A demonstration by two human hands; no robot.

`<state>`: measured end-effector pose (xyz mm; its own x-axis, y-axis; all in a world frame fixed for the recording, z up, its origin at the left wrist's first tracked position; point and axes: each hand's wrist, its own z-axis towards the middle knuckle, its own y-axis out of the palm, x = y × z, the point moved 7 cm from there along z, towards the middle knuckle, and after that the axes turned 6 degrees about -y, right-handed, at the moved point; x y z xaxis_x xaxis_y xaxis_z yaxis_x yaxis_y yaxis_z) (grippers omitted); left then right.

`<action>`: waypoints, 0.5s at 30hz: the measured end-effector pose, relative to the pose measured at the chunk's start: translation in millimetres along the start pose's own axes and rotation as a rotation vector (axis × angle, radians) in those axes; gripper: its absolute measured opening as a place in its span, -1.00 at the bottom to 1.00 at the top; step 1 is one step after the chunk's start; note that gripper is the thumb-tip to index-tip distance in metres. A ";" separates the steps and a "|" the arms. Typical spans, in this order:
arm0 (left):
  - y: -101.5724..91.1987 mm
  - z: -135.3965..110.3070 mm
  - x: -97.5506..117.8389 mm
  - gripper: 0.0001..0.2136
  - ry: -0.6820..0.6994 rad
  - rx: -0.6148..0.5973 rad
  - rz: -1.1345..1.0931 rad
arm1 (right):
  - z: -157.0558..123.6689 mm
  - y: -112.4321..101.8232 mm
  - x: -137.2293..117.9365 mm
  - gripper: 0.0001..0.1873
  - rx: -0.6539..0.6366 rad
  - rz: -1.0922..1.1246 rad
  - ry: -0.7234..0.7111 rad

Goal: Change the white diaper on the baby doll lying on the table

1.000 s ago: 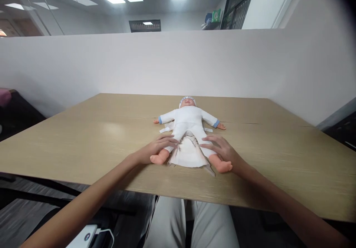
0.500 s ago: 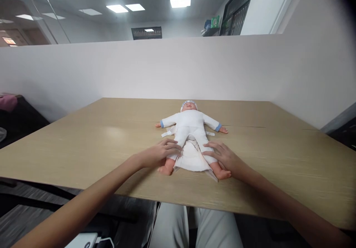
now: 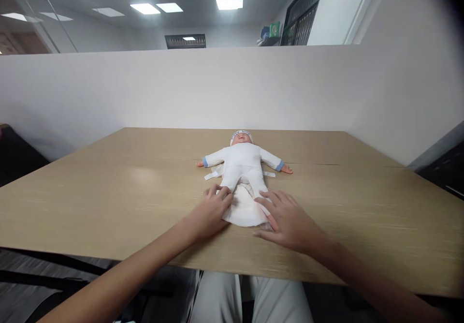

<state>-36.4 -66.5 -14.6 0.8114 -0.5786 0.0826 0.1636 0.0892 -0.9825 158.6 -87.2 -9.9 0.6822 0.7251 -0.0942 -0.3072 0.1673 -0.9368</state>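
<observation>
A baby doll (image 3: pixel 241 158) in a white suit with blue cuffs lies on its back, head away from me. Under its hips is a diaper (image 3: pixel 244 210), its front panel spread flat between the legs toward me and its tabs sticking out at both sides. My left hand (image 3: pixel 213 209) is curled over the doll's leg on the left, at the diaper's edge; that foot is hidden beneath it. Around the lower leg on the right, my right hand (image 3: pixel 286 219) has its thumb and fingers apart, fingertips touching the leg near the diaper.
The doll lies on a wooden table (image 3: pixel 145 192) whose front edge is just above my lap. A white partition (image 3: pixel 217 88) rises behind the table, with glass above it. A dark chair (image 3: pixel 18 151) stands beyond the left edge.
Both hands have come nearer to me along the doll's legs, and the right has moved lower around the foot. The left foot, seen before, is now covered. The view has shifted slightly right.
</observation>
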 end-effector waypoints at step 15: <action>-39.4 92.4 -86.0 -0.57 -0.383 0.199 -0.863 | 84.2 -11.2 108.4 -0.65 0.320 0.437 0.334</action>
<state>-60.8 54.7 32.5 0.4895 -0.2086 0.8467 0.8531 -0.0866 -0.5145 180.1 45.8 18.7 0.6032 0.5329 -0.5934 -0.7520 0.1322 -0.6458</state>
